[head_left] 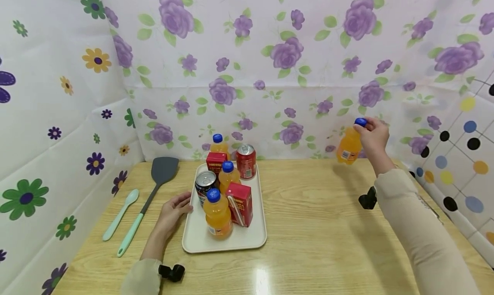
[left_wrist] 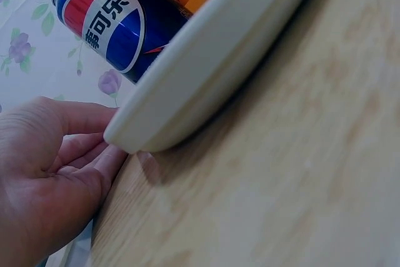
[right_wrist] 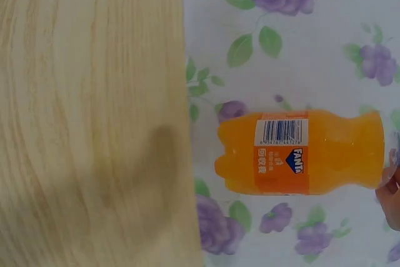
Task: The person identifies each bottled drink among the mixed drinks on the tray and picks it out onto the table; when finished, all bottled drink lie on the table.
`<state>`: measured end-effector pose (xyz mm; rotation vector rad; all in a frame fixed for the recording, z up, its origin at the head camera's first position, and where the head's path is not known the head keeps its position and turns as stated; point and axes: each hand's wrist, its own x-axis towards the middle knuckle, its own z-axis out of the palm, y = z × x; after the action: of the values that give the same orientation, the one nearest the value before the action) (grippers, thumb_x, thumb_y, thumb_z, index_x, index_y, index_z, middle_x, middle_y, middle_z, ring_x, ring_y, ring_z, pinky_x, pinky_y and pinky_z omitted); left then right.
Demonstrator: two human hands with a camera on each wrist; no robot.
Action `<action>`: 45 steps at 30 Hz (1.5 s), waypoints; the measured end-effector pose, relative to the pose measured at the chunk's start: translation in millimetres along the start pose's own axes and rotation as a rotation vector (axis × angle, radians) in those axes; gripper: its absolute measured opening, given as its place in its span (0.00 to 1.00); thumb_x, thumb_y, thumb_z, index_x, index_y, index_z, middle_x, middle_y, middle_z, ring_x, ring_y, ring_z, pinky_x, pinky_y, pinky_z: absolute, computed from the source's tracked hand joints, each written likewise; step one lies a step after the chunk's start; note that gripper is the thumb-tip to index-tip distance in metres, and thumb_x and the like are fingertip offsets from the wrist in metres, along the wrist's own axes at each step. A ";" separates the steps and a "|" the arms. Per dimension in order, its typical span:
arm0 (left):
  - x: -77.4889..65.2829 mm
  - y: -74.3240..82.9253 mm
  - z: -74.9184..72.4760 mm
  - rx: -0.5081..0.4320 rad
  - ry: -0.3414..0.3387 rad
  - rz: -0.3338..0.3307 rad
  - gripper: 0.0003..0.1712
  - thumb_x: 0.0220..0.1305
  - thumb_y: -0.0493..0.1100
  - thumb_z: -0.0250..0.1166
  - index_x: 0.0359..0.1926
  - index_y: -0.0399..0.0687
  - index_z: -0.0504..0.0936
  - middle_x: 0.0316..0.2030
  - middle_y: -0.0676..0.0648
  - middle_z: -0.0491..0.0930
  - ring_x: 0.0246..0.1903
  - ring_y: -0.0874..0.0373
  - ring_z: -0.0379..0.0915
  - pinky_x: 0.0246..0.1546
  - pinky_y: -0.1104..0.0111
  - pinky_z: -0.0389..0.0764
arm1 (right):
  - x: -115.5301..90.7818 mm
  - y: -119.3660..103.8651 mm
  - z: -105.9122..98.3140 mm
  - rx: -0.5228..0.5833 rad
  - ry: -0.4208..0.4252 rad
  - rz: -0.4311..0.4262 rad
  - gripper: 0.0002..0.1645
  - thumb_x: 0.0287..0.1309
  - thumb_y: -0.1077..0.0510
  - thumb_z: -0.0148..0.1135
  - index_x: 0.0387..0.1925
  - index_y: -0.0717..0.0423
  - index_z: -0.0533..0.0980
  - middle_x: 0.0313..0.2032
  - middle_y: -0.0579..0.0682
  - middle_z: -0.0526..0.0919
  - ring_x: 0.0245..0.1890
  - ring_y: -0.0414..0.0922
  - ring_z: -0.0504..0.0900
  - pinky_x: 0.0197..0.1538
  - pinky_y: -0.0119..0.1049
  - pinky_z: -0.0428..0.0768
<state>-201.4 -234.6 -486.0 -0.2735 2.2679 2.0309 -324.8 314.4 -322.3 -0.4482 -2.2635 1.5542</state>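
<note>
Two bare hands at a wooden counter (head_left: 305,218), with a Fanta bottle (head_left: 349,145) aloft on the right and a loaded cream tray (head_left: 248,241) left of centre. The right hand (head_left: 373,138) pinched the bottle at its blue cap (head_left: 360,122), the body hanging tilted near the counter's far edge. The left hand (head_left: 173,211) touched the tray's left edge; whether its digits were clamped on the rim could not be told, since the left wrist view hid their tips behind the corner. The head view alone gave the whole load: three orange-drink bottles (head_left: 218,218) with blue caps, two red drink cartons (head_left: 244,203), the nearer bearing a white straw, a red can (head_left: 246,168) and a dark can (head_left: 201,187). It alone also included the grey-bladed spatula (head_left: 164,170) and the pale green spoon (head_left: 119,218) lying left of the tray. The left wrist view identified the dark can as Pepsi, its red, white and blue roundel reading "事可乐" in the visible portion. The right wrist view resolved the lifted bottle's orange label, with "FANTA" on a blue patch, Chinese characters and a barcode, and showed a gap between its base and the counter; the carton lettering was too small to read.
</note>
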 end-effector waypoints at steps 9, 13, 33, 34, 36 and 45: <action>1.6 -1.3 -2.6 -0.003 -0.009 0.018 0.34 0.62 0.29 0.59 0.69 0.32 0.63 0.70 0.33 0.63 0.64 0.57 0.68 0.48 0.86 0.75 | 12.2 28.0 3.7 0.141 0.059 0.130 0.31 0.61 0.59 0.63 0.66 0.55 0.70 0.66 0.56 0.72 0.62 0.36 0.76 0.67 0.32 0.72; 0.5 -2.0 -3.5 0.001 0.007 0.013 0.33 0.62 0.29 0.59 0.69 0.32 0.63 0.69 0.33 0.64 0.64 0.56 0.68 0.47 0.86 0.74 | 14.7 37.9 6.0 0.109 0.048 0.132 0.32 0.62 0.58 0.62 0.67 0.55 0.69 0.67 0.56 0.71 0.65 0.39 0.74 0.67 0.32 0.72; 0.6 -3.6 -0.4 -0.021 0.011 0.027 0.34 0.61 0.27 0.58 0.69 0.29 0.62 0.69 0.31 0.63 0.69 0.42 0.62 0.46 0.86 0.74 | 13.1 67.9 1.6 -0.018 0.095 0.091 0.32 0.63 0.50 0.61 0.68 0.49 0.69 0.66 0.53 0.74 0.47 0.27 0.75 0.65 0.28 0.73; 0.9 -3.8 -0.7 -0.019 0.011 0.027 0.34 0.61 0.27 0.58 0.69 0.29 0.63 0.69 0.31 0.63 0.69 0.43 0.62 0.46 0.86 0.74 | 13.4 68.4 1.7 -0.005 0.100 0.093 0.32 0.62 0.50 0.61 0.67 0.49 0.69 0.65 0.52 0.75 0.45 0.26 0.74 0.64 0.27 0.73; 1.8 -4.0 -1.0 -0.019 0.015 0.033 0.33 0.61 0.27 0.58 0.68 0.29 0.63 0.69 0.31 0.64 0.68 0.44 0.63 0.46 0.86 0.74 | 13.5 69.1 1.7 -0.003 0.105 0.094 0.32 0.62 0.49 0.62 0.67 0.48 0.70 0.65 0.51 0.75 0.44 0.26 0.74 0.63 0.26 0.73; 1.7 -5.0 -2.6 -0.005 0.009 0.028 0.33 0.63 0.30 0.59 0.69 0.33 0.63 0.69 0.33 0.64 0.70 0.42 0.61 0.46 0.86 0.74 | 11.9 67.1 -7.3 -0.139 -0.033 0.062 0.38 0.64 0.42 0.56 0.72 0.48 0.63 0.68 0.55 0.70 0.52 0.35 0.72 0.56 0.25 0.78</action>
<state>-202.0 -237.8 -490.9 -0.2530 2.2846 2.0528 -328.1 349.0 -381.3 -0.5386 -2.4147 1.4490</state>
